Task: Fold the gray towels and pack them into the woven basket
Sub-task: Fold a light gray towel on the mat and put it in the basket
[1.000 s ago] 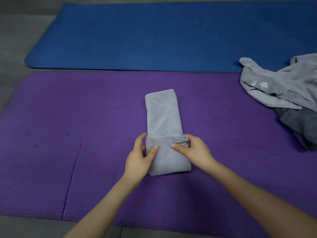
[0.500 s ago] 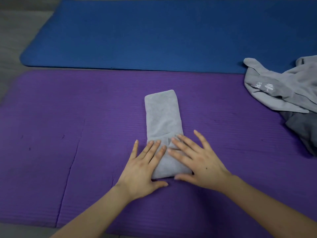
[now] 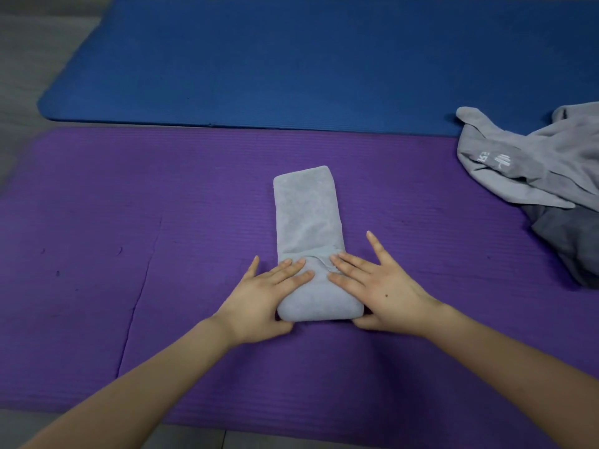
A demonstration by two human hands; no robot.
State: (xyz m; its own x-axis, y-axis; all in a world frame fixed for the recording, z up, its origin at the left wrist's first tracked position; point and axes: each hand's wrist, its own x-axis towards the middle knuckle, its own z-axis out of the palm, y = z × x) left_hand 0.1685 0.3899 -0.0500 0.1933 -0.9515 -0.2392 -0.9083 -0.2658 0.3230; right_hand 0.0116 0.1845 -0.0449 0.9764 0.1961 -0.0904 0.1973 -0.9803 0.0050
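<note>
A light gray towel, folded into a long narrow strip, lies on the purple mat with its near end doubled back over itself. My left hand presses flat on the left side of that near fold, fingers straight. My right hand presses flat on the right side, fingers spread, with the thumb at the fold's near corner. A loose heap of gray towels lies at the right edge, a darker gray one underneath. No woven basket is in view.
A blue mat lies beyond the purple one, the two edges nearly touching. Gray floor shows at the far left and along the bottom edge. The purple mat has a crease line left of my left arm.
A second ago both hands pinched the towel's near end as it was doubled over. They then flattened onto the fold and still press it, the fingers slid slightly apart.
</note>
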